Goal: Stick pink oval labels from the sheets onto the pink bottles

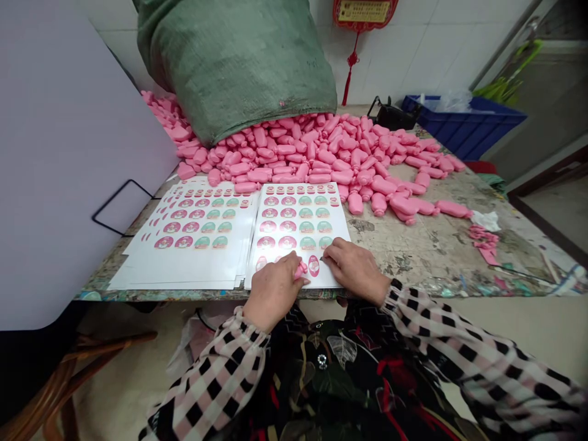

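Note:
My left hand (272,290) is closed around a small pink plastic piece (301,270), held over the near edge of a white sticker sheet (298,220). My right hand (351,264) rests on that sheet with its fingertips pinched at an oval sticker (313,265). The sheet carries rows of pink and green oval stickers. A stack of similar sticker sheets (193,236) lies just to the left.
A big pile of pink plastic pieces (321,156) spills from a green woven sack (234,61) at the back of the worn table (436,251). A blue crate (463,125) stands at the back right. A grey board (59,153) blocks the left. Pink scraps (482,242) lie right.

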Available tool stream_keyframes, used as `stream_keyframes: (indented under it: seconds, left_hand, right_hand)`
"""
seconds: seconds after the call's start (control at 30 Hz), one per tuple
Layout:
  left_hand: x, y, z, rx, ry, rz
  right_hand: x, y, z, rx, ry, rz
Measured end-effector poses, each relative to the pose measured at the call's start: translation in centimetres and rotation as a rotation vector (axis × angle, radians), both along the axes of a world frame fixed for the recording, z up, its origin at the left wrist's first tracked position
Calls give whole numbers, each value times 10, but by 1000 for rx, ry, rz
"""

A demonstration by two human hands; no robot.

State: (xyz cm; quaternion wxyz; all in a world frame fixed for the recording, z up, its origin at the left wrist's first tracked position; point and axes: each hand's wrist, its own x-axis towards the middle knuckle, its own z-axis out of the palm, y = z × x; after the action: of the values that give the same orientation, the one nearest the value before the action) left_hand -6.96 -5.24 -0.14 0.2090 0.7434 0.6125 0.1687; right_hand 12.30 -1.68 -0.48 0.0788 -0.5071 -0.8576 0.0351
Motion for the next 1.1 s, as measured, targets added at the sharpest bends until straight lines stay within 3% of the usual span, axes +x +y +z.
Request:
stream_keyframes:
  seconds: [0.33,0.5,0.87,1.1]
  left_hand:
    - [0,0,0,-36,-72,9]
    - [-1,1,-4,-22,-130,17]
    - [0,1,1,-10,240,-77]
    - [-1,1,-2,4,250,-99]
  right_hand:
    - [7,5,-3,-91,104,103]
    - [8,5,-3,-35,94,69]
    - [9,14,1,-62,21,178]
    - [12,0,-6,-111,108,198]
